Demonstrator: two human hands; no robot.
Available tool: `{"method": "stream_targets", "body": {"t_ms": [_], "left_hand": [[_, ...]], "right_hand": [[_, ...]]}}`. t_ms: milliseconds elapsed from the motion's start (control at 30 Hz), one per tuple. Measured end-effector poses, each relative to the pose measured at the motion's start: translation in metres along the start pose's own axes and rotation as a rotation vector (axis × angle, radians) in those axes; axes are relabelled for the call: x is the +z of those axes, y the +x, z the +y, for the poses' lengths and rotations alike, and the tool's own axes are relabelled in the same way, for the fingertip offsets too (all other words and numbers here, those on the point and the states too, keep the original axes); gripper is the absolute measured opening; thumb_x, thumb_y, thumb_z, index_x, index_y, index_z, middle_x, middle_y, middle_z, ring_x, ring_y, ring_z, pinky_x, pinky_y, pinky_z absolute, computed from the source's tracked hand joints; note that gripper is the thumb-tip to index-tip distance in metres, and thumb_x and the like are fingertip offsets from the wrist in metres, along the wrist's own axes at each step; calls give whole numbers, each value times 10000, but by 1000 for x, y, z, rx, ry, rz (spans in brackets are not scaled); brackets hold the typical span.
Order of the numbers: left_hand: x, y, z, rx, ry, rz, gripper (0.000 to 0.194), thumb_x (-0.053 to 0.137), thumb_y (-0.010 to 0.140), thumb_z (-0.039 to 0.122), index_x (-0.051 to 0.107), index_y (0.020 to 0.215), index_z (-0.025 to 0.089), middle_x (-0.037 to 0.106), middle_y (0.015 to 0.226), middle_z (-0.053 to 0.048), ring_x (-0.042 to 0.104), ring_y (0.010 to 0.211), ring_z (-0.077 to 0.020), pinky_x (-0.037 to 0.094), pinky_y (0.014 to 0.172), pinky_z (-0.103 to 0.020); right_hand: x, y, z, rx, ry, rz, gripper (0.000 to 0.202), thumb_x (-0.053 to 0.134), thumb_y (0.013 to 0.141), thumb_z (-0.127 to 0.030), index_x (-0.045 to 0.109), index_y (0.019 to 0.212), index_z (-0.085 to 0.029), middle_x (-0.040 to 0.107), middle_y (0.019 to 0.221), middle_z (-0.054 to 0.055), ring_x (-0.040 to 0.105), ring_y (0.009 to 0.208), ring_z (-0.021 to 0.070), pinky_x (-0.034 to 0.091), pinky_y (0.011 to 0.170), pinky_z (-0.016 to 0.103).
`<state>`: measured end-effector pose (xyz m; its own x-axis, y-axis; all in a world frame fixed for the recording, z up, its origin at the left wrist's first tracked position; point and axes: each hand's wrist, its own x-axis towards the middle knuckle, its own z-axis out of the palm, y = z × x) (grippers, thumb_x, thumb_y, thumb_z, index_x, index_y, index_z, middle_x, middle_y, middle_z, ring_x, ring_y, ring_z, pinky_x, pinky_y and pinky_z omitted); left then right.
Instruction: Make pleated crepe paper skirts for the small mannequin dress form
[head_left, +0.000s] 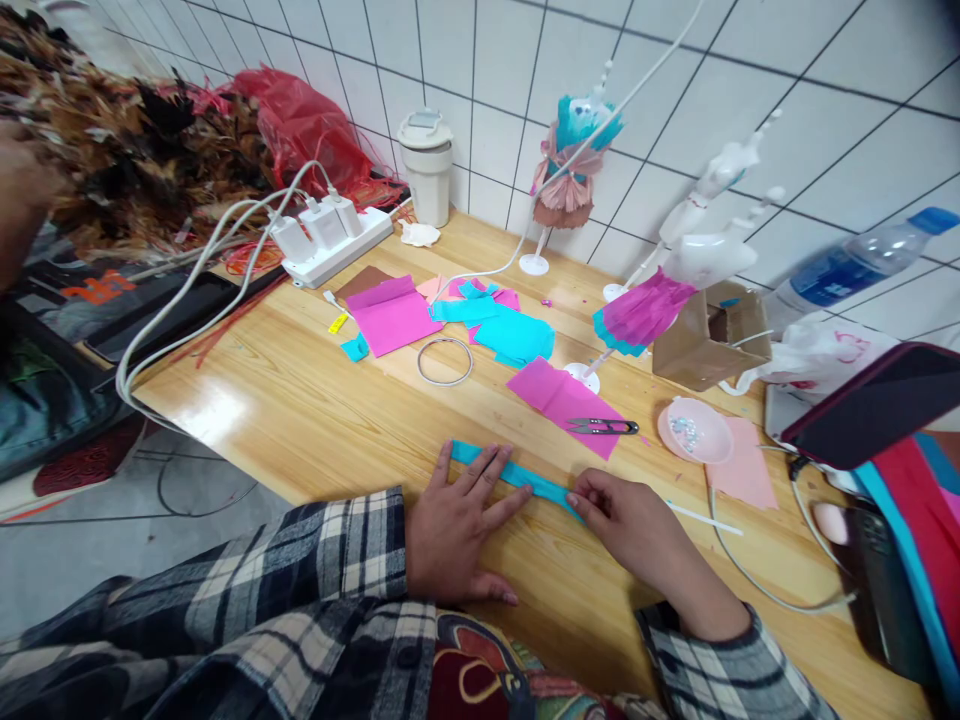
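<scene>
A narrow turquoise strip [551,485] lies slantwise on the wooden table near its front edge. Spread flat over its left part is my left hand [461,520], fingers apart and pressing on the strip. My right hand [626,520] pinches the strip's right end between thumb and fingers. Beyond the strip, a magenta piece [551,395] lies flat with small black thread snips [600,426] on it. Turquoise pieces [517,335] and another magenta sheet [390,315] lie farther back, near a metal ring [445,362].
Small mannequins [649,310] stand at the back, beside a cardboard box [705,345]. A pink bowl of beads [695,430] and a phone [877,400] are at right. A power strip [337,245] with cables lies back left. Another person's hand [26,195] shows at far left.
</scene>
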<state>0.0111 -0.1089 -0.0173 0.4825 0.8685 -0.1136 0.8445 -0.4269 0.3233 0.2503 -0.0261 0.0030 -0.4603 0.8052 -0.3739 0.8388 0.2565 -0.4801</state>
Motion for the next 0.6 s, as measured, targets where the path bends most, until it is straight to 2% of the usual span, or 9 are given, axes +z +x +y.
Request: {"method": "stream_targets", "body": {"t_ms": [167,367,500,600], "left_hand": [[-3,1,-2,18,-5,-35,922,381,741,822,330,1478,269,142,1589,-217,197,1432,-417,6,1049,-742],[-4,1,-15,27,49,25,879,446,724,810,384,1448,316,194,1588,-179,234,1423,-407,-22,1070,-709],[-6,2,-14,111,66,110,851,402,782,777,373,1460,264,225,1592,-111,185,1453,-346,-35,1146,-586],[-7,7,-7,248,36,126,839,359,853,714,239,1514,210,195,1603,-72,140,1475,-272,7,1188,-458]], "right_hand": [[1,7,4,7,20,-27,206,535,860,-376,585,724,-231,603,603,-30,529,554,154,315,517,258],[4,10,12,-1,163,-50,199,592,816,-407,611,738,-225,606,616,-30,535,557,145,358,518,248],[5,9,11,17,132,-34,222,590,821,-428,601,726,-227,594,606,-36,528,559,142,349,519,243],[5,9,10,-4,116,-25,221,592,820,-422,600,713,-229,594,596,-38,524,552,140,344,517,242]]}}
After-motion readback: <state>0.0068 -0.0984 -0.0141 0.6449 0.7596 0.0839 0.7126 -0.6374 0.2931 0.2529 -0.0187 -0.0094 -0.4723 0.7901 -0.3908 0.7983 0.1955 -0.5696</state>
